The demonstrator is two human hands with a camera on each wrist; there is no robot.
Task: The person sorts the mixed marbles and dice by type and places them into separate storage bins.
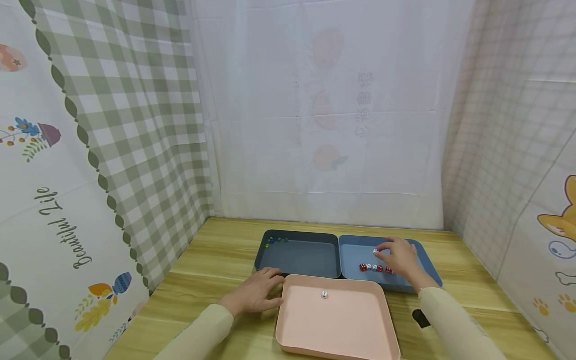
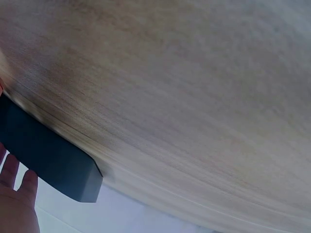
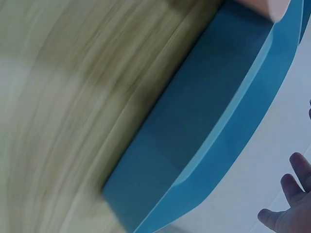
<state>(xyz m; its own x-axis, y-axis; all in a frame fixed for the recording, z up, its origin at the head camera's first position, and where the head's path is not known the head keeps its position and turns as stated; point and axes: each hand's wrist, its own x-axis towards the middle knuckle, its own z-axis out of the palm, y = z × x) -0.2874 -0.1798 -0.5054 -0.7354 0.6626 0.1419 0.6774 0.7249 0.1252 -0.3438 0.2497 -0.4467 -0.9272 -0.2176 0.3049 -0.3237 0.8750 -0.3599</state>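
My right hand (image 1: 399,257) is over the blue tray (image 1: 423,255), thumb and index finger pinching a white die (image 1: 375,251). Below it in that tray runs a row of red and white dice, with a red die (image 1: 363,267) at its left end; the hand partly covers the right end. My left hand (image 1: 256,292) rests at the left edge of the pink tray (image 1: 288,335), fingers relaxed and fingertips at the rim. One white die (image 1: 325,294) lies in the pink tray near its far side. The right wrist view shows the right fingers (image 3: 294,191) beyond the blue tray's wall.
A dark grey tray (image 1: 310,255) adjoins the blue one on the left, with several small green and blue glass marbles (image 1: 272,240) in its far left corner. A black object (image 1: 421,319) shows beside the right forearm. Cloth curtains surround the wooden table (image 1: 225,250).
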